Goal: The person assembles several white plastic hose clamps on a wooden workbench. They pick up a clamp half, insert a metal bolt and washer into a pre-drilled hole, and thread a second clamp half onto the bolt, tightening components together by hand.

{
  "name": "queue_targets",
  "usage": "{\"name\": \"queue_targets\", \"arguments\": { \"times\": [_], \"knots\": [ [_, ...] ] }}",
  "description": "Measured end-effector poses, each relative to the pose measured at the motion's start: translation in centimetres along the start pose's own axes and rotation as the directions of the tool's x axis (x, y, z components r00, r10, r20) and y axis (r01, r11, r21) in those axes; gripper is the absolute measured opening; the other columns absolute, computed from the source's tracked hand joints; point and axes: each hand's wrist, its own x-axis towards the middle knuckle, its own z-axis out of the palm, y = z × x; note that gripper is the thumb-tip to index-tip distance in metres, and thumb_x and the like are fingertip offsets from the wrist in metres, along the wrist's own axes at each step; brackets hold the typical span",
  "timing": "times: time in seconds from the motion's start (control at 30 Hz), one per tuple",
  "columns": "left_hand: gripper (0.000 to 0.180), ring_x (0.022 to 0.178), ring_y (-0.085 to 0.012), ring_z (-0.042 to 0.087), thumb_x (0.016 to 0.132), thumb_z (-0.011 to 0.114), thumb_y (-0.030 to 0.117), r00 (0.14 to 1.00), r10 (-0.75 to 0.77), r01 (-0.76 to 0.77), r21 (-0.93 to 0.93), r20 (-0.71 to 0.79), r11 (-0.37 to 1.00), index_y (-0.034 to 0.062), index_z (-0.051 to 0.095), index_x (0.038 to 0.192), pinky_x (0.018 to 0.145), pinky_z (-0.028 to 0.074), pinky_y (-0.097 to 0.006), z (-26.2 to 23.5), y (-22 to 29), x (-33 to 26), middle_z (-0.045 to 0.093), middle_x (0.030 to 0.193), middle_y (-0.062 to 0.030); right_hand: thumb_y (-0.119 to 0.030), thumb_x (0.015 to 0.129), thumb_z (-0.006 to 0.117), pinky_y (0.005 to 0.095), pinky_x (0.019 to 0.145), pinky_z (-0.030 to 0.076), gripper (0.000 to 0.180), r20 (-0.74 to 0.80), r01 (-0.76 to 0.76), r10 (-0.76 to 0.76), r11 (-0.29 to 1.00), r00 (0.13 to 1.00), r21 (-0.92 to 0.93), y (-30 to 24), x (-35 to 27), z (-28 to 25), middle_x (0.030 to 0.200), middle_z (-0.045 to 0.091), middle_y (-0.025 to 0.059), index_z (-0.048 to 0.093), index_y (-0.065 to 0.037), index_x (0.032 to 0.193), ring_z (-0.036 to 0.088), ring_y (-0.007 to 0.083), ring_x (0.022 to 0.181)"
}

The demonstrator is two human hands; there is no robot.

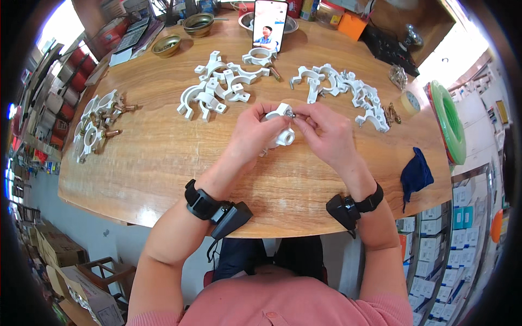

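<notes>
Over the middle of the table, my left hand (254,130) grips a white plastic pipe clamp (285,138) with its thumb across the front. My right hand (327,130) pinches a small metal screw (293,114) at the clamp's upper lug; how far it sits in the hole I cannot tell. Beyond my hands lie a pile of white clamp halves (217,81) and, to its right, another group of clamp halves (348,84), some with screws in them. At the far left rests a cluster of white ring clamps (95,125) with brass-coloured anchor bolts.
A phone (269,26) stands upright at the back, beside brass bowls (166,45). On the right are loose anchor bolts (392,113), a tape roll (410,102), a dark blue cloth pouch (417,173) and a green hose coil (448,122) at the table edge.
</notes>
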Motion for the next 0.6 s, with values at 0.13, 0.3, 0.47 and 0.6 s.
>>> {"name": "queue_targets", "arguments": {
  "times": [0.13,0.3,0.47,0.6],
  "knots": [
    [0.021,0.070,-0.0058,0.051,0.077,0.057,0.009,1.000,-0.016,0.017,0.032,-0.015,0.999,0.0007,0.052,0.096,0.060,0.041,-0.019,0.2,0.2,-0.3,0.055,0.081,-0.0010,-0.012,0.072,0.061,0.0277,0.048,0.043,0.016,0.055,-0.139,0.139,0.990,0.989,0.002,-0.6,-0.3,-0.2,0.074,0.060,0.0044,0.057,-0.010,0.087,0.057,0.0190,0.056],
    [0.030,0.075,-0.0074,0.051,0.074,0.060,0.008,0.999,0.019,-0.017,-0.041,0.037,0.999,0.0010,0.048,0.101,0.065,0.041,-0.020,0.5,0.6,-1.3,0.054,0.087,-0.0027,-0.012,0.073,0.059,0.0302,0.049,0.044,0.014,-0.018,-0.036,0.035,0.998,0.999,-0.054,-0.5,-0.2,-0.3,0.072,0.060,0.0052,0.056,-0.009,0.086,0.057,0.0215,0.059],
    [0.036,0.073,-0.0089,0.053,0.073,0.063,0.013,0.992,0.122,-0.120,-0.038,0.043,0.992,-0.0001,0.046,0.102,0.059,0.044,-0.021,0.5,-0.2,-0.7,0.055,0.086,-0.0050,-0.015,0.074,0.059,0.0311,0.049,0.043,0.012,0.014,-0.094,0.096,0.991,0.995,-0.097,-0.6,-0.2,-0.6,0.072,0.060,0.0056,0.056,-0.009,0.083,0.058,0.0228,0.061],
    [0.041,0.068,-0.0096,0.054,0.071,0.065,0.018,0.989,0.146,-0.147,0.009,0.034,0.989,-0.0007,0.045,0.102,0.048,0.044,-0.021,0.6,-0.3,-0.2,0.056,0.084,-0.0069,-0.018,0.075,0.058,0.0317,0.048,0.043,0.012,-0.006,-0.145,0.145,0.986,0.989,-0.087,-0.3,0.0,-0.5,0.069,0.059,0.0053,0.056,-0.009,0.083,0.058,0.0230,0.060]
  ]
}}
